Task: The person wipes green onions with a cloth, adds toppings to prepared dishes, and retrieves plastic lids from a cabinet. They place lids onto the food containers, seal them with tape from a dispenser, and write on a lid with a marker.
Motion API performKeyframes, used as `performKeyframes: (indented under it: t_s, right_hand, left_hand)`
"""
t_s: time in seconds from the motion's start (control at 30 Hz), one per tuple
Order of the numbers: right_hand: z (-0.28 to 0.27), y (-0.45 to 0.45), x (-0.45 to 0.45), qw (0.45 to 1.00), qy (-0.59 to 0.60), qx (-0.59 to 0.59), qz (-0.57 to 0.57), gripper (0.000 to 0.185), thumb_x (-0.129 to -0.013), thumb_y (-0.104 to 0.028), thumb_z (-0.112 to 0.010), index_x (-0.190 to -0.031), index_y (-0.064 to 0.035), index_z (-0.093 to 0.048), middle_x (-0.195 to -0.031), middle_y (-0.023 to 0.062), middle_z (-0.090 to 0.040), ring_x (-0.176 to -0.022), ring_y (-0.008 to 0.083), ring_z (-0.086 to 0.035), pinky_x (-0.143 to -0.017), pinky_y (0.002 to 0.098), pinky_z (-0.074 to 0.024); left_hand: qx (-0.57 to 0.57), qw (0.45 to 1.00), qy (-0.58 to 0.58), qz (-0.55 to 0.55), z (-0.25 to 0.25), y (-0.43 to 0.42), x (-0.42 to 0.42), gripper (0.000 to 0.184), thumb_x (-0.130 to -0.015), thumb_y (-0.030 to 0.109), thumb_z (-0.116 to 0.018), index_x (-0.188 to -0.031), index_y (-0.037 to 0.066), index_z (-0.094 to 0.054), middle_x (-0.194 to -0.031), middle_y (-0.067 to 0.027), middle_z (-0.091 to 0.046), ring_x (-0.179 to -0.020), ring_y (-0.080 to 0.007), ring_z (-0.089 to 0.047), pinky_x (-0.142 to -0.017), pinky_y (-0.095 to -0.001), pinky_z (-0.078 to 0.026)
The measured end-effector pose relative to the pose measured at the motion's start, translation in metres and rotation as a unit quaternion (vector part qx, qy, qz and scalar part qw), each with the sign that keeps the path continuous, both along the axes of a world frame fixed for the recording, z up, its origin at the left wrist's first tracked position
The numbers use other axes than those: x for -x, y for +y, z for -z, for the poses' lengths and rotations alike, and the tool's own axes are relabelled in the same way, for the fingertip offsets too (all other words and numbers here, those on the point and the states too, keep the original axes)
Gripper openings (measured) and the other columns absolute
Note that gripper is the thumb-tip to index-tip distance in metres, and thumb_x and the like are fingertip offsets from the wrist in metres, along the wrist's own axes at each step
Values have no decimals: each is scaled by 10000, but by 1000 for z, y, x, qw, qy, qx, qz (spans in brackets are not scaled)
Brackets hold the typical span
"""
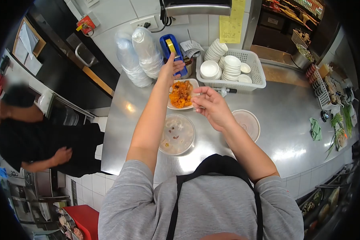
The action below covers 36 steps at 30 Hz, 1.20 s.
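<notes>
My left hand (pixel 173 69) reaches out over the counter with its fingers stretched and apart, in front of a blue tape dispenser (pixel 164 39) that carries a yellow roll. It holds nothing that I can see. My right hand (pixel 212 107) is closed in a pinch at the right edge of a white dish (pixel 194 83) of orange, saucy food (pixel 181 95). Whatever is between those fingertips is too small or too clear to make out. Closer to me lies a round translucent lid or container (pixel 177 134) with food bits on it. A round lidded tub (pixel 248 122) is partly behind my right forearm.
Wrapped stacks of plastic cups (pixel 145 52) stand at the back left. A white basket (pixel 257 68) holds stacked small bowls (pixel 231 66). Rightward on the steel counter (pixel 286 120) are a green cloth (pixel 315 129) and green onions (pixel 337 128). A person in black (pixel 52 140) stands at left.
</notes>
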State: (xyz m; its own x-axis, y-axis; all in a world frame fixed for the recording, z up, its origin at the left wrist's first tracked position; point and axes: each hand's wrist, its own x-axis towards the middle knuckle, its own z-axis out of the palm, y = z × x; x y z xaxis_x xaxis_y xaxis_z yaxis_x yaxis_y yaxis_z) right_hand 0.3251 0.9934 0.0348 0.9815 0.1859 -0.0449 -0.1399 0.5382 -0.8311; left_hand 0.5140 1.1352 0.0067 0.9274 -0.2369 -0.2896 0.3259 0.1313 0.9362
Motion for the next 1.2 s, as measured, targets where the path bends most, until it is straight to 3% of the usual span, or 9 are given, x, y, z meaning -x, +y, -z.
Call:
performKeyframes:
  t_s: [0.23, 0.37, 0.57, 0.67, 0.73, 0.77, 0.9, 1.07, 1.2]
  right_hand:
    - [1, -9, 33, 998, 3, 54, 32, 212, -802, -72, -588, -994, -46, -499, -770, -2, -549, -692, 56, -528, -600, 181, -433]
    - [-3, -11, 32, 999, -10, 38, 32, 200, -803, -69, -586, -983, -46, -504, -771, 0, -552, -685, 54, -528, -598, 180, -434]
    - [18, -7, 27, 999, 3, 31, 19, 198, -798, -63, -589, -976, -47, -505, -758, -1, -553, -671, 53, -526, -585, 183, -434]
    - [32, -6, 22, 998, 21, 52, 15, 196, -795, -51, -584, -973, -50, -502, -753, -2, -555, -663, 58, -524, -581, 183, -429]
    - [38, -3, 26, 998, 28, 59, 12, 199, -789, -38, -578, -970, -53, -497, -746, 0, -556, -653, 65, -522, -578, 186, -423]
    - [41, -2, 29, 996, 37, 75, 1, 213, -784, -30, -573, -978, -52, -490, -747, 9, -561, -646, 73, -523, -575, 195, -421]
    - [55, 2, 57, 988, 23, 92, -122, 212, -793, -41, -581, -974, -69, -475, -749, 4, -564, -666, 53, -525, -581, 188, -420]
    - [95, 11, 97, 977, 57, 110, -175, 192, -787, -43, -607, -896, -82, -453, -729, -5, -564, -639, 49, -530, -558, 174, -422]
    - [128, 15, 104, 967, 85, 153, -183, 166, -795, -56, -606, -863, -56, -454, -715, 0, -530, -639, 54, -530, -559, 177, -432]
  left_hand:
    - [-43, 997, -13, -66, 3, -7, -6, 623, -751, 612, -500, -940, 25, -587, -955, -89, -617, -911, -183, -548, -733, -342, -354]
    - [-28, 997, 0, -69, 2, -6, -6, 571, -750, 568, -545, -929, 27, -590, -928, -80, -624, -890, -172, -555, -735, -339, -352]
    - [-93, 990, -41, -97, 11, -7, -7, 318, -767, 314, -650, -893, 27, -598, -827, -39, -640, -783, -134, -568, -743, -313, -398]
    - [-112, 974, -167, -104, 30, -3, -33, 218, -769, 194, -654, -857, 0, -608, -785, -68, -641, -718, -136, -599, -661, -261, -450]
    - [-335, 915, -218, -55, 35, 6, -36, 202, -762, 161, -658, -844, -20, -621, -780, -93, -638, -695, -135, -610, -600, -220, -470]
    - [-338, 916, -206, -61, 45, 14, -27, 202, -762, 161, -658, -844, -20, -621, -780, -93, -638, -695, -135, -610, -600, -220, -470]
    - [-57, 971, -224, -54, 32, 38, 33, 248, -787, 201, -622, -853, -38, -634, -843, -76, -653, -718, -111, -600, -619, -253, -441]
    - [-99, 979, -140, -106, 37, 92, 112, 261, -817, 245, -596, -896, -1, -634, -841, -48, -648, -795, -68, -559, -679, -200, -362]
    - [-100, 984, -52, -138, 84, 109, 136, 248, -817, 243, -599, -871, 4, -633, -797, -43, -641, -728, -75, -568, -635, -217, -408]
